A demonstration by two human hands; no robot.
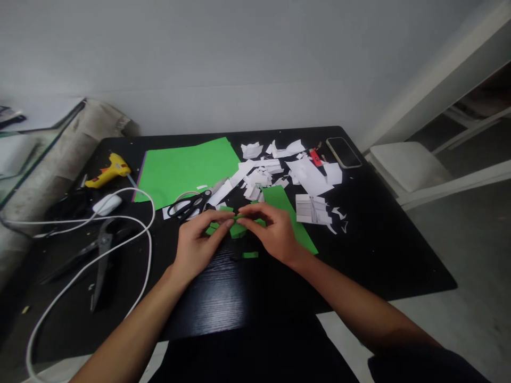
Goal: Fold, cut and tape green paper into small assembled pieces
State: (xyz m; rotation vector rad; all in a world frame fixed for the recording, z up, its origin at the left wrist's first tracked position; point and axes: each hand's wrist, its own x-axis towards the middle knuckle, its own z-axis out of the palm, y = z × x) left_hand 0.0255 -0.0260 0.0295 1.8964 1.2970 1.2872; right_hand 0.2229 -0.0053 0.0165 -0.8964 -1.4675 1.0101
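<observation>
My left hand (pixel 200 238) and my right hand (pixel 274 232) meet over the middle of the dark table. Between their fingertips they pinch a small strip of green paper (pixel 236 217), one hand at each end. Under and around the fingers lie several cut green pieces (pixel 238 231), partly hidden by the hands. Closer to me, a short green strip (pixel 250 255) rests on the table. A longer green sheet (pixel 286 208) lies behind and beside my right hand. Just beyond my left hand are black-handled scissors (pixel 189 205).
A large green sheet (pixel 187 165) lies at the back left, near a yellow glue gun (pixel 108 171). White paper scraps (pixel 259 178) spread behind my hands. At the right are a phone (pixel 344 152) and a red lighter (pixel 315 157). White cable (pixel 150 255) and large shears (pixel 104 244) lie left.
</observation>
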